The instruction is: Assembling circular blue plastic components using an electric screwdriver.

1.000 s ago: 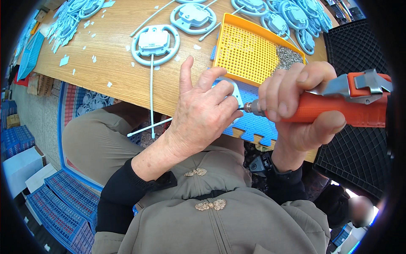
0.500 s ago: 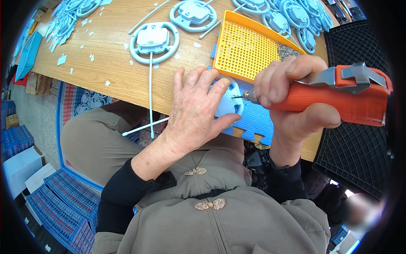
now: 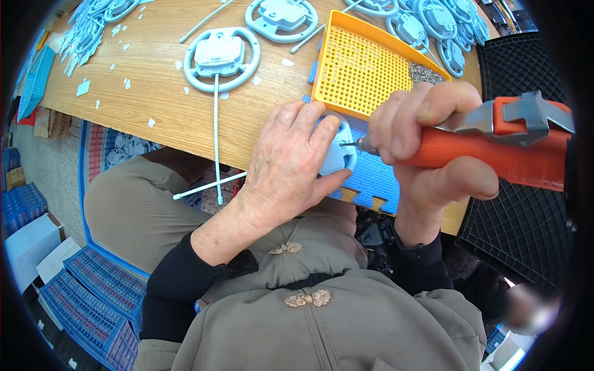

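Just on the near side of a yellow tray [image 3: 359, 68], a person's left hand [image 3: 284, 154] grips a light-blue wheel [image 3: 335, 159]; the right hand [image 3: 427, 185] clasps an orange screwdriver [image 3: 507, 154], bit [image 3: 349, 144] against it.

We see a pale-blue wheel-shaped part [image 3: 337, 159], partly covered, just off our view's centre toward two o'clock. At its three o'clock, we have an orange screwdriver [image 3: 458, 149], its thin bit [image 3: 349, 144] pointing toward nine at the part's face.
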Tool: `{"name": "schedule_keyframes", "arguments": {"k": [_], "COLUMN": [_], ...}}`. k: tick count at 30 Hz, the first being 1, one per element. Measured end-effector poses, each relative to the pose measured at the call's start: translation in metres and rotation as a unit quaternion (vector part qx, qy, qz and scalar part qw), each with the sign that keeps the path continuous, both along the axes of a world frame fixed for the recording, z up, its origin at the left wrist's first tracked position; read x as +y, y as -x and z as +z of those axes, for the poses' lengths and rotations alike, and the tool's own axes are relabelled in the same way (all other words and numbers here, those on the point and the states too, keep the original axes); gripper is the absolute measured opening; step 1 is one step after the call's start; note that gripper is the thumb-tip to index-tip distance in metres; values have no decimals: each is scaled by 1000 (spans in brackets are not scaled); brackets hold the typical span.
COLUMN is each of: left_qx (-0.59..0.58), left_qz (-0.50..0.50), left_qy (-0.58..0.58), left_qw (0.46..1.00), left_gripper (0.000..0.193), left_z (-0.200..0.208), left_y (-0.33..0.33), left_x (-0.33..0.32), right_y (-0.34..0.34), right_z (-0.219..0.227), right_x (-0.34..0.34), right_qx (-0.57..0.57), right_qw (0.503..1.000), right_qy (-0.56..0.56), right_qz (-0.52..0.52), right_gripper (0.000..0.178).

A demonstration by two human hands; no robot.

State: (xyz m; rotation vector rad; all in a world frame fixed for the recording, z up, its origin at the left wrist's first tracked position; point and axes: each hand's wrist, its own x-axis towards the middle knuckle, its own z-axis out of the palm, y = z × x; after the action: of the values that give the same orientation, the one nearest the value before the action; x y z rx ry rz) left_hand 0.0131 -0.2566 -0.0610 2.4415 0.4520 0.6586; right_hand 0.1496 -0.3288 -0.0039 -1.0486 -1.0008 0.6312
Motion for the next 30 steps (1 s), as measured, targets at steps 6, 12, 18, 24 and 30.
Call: {"name": "schedule_keyframes", "arguments": {"k": [6, 12, 18, 24, 30], "left_qx": [-5, 65, 301, 237, 219], "left_qz": [-5, 122, 221, 138, 109], "left_qy": [8, -166, -236, -101, -149], "left_qw": [1000, 976, 897, 956, 958], "left_gripper": [56, 42, 46, 72, 95], "left_z": [1, 58, 72, 60, 30], "left_y": [3, 66, 169, 96, 42], "left_x": [6, 65, 115, 109, 140], "right_y": [-6, -60, -46, -37, -35], "right_z": [0, 11, -4, -6, -5], "right_x": [4, 5, 34, 42, 36], "right_qx": [28, -7, 18, -6, 25], "right_qw": [1000, 981, 996, 998, 999], "right_qy": [1, -185, -74, -29, -1], "right_qz": [-5, 64, -37, -60, -48], "right_gripper": [72, 72, 66, 71, 72]}}
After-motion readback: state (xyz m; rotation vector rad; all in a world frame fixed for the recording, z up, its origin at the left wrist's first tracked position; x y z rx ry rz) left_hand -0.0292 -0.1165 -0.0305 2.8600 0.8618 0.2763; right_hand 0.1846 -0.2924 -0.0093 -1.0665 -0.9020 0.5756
